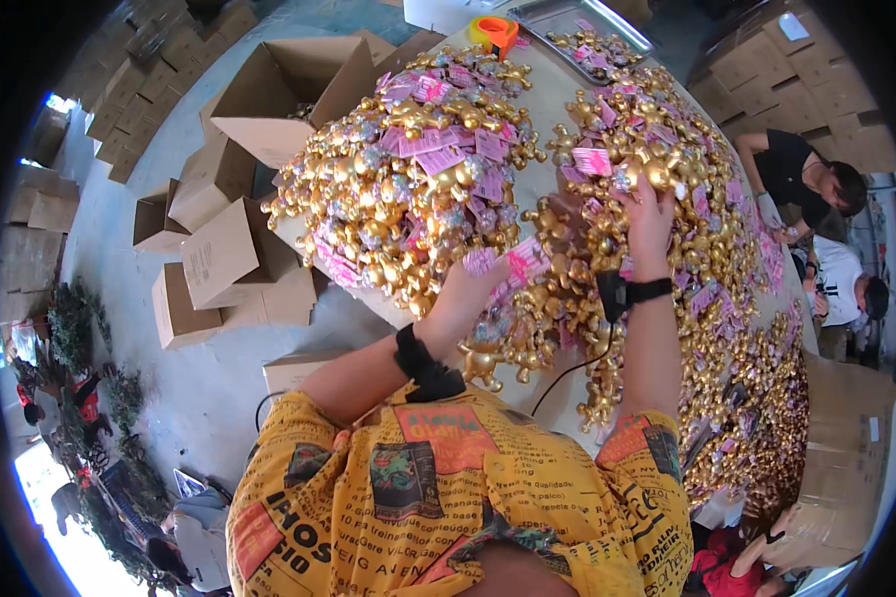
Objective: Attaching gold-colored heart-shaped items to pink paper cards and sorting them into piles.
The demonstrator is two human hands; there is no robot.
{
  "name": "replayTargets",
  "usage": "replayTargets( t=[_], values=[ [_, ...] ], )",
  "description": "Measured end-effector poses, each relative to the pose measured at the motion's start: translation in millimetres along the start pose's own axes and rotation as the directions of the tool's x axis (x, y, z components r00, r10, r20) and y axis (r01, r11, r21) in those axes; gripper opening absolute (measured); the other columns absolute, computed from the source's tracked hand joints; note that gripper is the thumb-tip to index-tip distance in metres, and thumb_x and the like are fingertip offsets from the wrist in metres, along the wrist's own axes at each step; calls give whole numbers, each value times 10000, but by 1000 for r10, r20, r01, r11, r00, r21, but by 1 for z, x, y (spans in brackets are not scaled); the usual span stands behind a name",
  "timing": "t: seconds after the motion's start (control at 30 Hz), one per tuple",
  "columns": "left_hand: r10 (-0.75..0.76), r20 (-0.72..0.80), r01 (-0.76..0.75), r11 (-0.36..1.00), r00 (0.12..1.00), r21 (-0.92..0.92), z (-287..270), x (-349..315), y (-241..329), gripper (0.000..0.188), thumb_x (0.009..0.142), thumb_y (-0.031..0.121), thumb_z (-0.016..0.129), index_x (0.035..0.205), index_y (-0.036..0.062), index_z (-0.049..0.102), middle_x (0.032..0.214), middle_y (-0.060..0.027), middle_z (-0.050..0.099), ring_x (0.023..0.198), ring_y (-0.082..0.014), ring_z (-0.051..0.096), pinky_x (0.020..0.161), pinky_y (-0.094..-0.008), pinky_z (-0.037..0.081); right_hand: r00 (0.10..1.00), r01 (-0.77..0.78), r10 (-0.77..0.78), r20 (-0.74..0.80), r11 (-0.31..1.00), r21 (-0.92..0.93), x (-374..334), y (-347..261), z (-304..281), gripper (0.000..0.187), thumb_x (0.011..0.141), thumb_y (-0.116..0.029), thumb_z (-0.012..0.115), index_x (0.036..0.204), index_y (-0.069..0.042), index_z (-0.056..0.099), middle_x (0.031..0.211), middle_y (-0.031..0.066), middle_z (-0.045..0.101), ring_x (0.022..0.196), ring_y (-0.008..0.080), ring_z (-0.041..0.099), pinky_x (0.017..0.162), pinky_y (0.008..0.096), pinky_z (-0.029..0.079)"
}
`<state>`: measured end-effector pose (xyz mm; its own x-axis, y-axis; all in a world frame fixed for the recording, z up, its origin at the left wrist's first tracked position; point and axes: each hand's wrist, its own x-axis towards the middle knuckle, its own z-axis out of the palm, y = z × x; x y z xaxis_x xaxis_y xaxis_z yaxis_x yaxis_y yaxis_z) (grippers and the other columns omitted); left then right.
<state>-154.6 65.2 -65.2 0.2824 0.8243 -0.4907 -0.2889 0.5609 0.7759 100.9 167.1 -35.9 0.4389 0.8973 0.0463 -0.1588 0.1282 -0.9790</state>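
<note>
My right hand [649, 217] reaches into the right-hand heap of shiny gold ornaments [732, 353], its fingers closed on a rounded gold ornament [657, 171]. Next to those fingertips lies a bright pink tag [592, 161]. Nearer my body, my left hand [460, 298] is closed around pink printed tags [526, 261], with its fingers partly hidden. The left heap [368, 204] holds gold ornaments mixed with silvery ones and pink tags [433, 149]. Black straps [650, 291] circle both my wrists.
An orange tape dispenser [495, 35] and a metal tray [582, 40] stand at the table's far end. Open cardboard boxes [294, 95] crowd the left side. Two people [816, 184] work at the right edge. A black cable [572, 370] hangs near my right forearm.
</note>
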Motion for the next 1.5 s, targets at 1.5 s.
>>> replayTargets(
  t=[1.5],
  values=[
    [-316, 539, 295, 947, 780, 129, 157, -66, -68, 238, 909, 192, 486, 1037, 2, 552, 973, -107, 623, 874, -214, 622, 771, -340, 516, 998, -68, 66, -18, 977, -200, -289, -50, -153, 499, 841, -166, 590, 1297, -73, 409, 1280, 84, 459, 1169, 189, 435, 978, 301, 338]
  ],
)
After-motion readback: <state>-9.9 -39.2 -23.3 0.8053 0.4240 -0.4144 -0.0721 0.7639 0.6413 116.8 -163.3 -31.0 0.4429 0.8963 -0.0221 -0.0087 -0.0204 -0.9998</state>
